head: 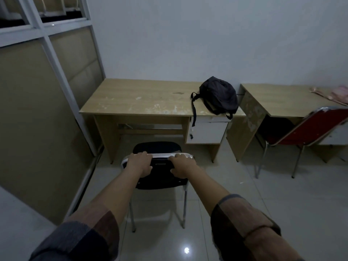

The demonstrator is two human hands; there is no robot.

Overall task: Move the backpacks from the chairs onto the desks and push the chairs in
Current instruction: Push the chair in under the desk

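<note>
Nearest, two patterned sleeves (250,227) reach forward over a glossy tiled floor (244,204), forearms bare from the rolled cuffs. Both hands close over the top of a black chair (160,178) with a chrome frame: the left hand (140,164) wraps the rail near its left corner, fingers curled over the far side and thumb on the backrest, while the right hand (181,166) grips the rail near its right corner in the same way. The chair stands on the floor facing a wooden desk (139,100), its dark seat at the mouth of the knee space but its legs well out from the desk. A black backpack (219,95) sits slumped on the desk's right end, above a white drawer unit (207,132), with one strap hanging down over the front edge. Just right of it stands a second desk (282,98), a pale pink item (339,94) lying at its far right; what it is cannot be told. A red chair (308,127) with chrome legs stands at that desk, angled, its seat partly under the top. A padded partition (37,119) lines the left side, and a plain wall (207,34) runs behind both desks
</note>
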